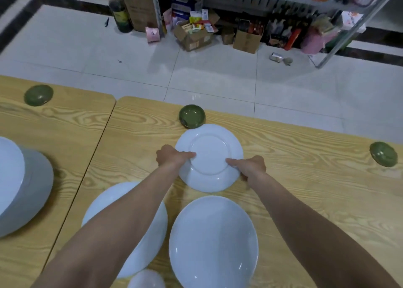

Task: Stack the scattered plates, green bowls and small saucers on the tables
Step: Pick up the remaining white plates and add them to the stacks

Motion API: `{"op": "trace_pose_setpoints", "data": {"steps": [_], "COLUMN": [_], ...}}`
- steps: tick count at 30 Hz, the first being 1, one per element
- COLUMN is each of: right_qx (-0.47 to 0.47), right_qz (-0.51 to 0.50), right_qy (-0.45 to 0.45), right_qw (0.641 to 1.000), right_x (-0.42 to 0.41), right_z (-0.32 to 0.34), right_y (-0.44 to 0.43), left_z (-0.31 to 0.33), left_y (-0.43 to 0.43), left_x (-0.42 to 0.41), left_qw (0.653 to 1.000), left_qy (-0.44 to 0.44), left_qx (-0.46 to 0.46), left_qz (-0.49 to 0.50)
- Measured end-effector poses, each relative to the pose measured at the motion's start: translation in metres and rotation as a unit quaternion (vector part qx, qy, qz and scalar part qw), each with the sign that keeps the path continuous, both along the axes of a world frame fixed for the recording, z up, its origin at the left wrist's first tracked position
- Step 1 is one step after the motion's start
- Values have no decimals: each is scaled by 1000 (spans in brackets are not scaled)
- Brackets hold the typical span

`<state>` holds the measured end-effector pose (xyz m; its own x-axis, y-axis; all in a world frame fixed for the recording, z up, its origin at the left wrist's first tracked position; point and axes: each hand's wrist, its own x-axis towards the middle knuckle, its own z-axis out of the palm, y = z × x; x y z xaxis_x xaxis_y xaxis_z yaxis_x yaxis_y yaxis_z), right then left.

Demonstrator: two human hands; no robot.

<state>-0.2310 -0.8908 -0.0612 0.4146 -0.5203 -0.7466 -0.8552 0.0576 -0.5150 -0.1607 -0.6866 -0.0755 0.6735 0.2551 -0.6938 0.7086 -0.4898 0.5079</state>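
An upside-down white plate [209, 152] lies mid-table. My left hand [172, 156] grips its left rim, thumb on the base. My right hand [250, 167] grips its right rim, thumb on top. Nearer to me sit an upright white plate [213, 242] and another white plate [152, 239], half hidden by my left forearm. A small pale saucer [146, 280] peeks in at the bottom edge. One green bowl [192, 116] touches the held plate's far rim. A second green bowl [383, 153] is far right, a third [38, 95] on the left table. Stacked white plates [26, 189] stand at left.
Two light wooden tables [305, 178] meet at a narrow seam [96, 148]. Beyond their far edge is white tiled floor [218, 74]. Cardboard boxes [194, 37], bottles and a metal shelf rack [340, 37] crowd the back wall.
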Motion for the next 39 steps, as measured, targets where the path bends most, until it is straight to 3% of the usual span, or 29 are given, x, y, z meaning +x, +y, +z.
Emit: {"op": "trace_pose_setpoints", "data": {"steps": [8,12,18,25,29,39], "right_qx": [12,18,-70,-51,14,45], "right_qz": [0,-7,15,-10,-54,-36], "right_qy": [0,-2,-1,7,-15,-19], "right_qw": [1000,1000,997,999,998,998], "right_x": [9,15,20,10,9,11], "right_z": [-10,-11,-9,-12,-11,-16], "right_y": [-16,-8,0,-11,-17,-21], "left_z": [-24,0,6,3,3,1], "left_y": [-4,-13,-22,-17,-12,-1], "left_x": [21,16,13,7,7,7], "left_qw": [999,998,998,998,998,998], "left_qy": [48,49,37,36,30,46], "left_qx": [9,-35,-56,-40,-22,-26], "left_qz": [1,9,-10,-39,-50,-42]}}
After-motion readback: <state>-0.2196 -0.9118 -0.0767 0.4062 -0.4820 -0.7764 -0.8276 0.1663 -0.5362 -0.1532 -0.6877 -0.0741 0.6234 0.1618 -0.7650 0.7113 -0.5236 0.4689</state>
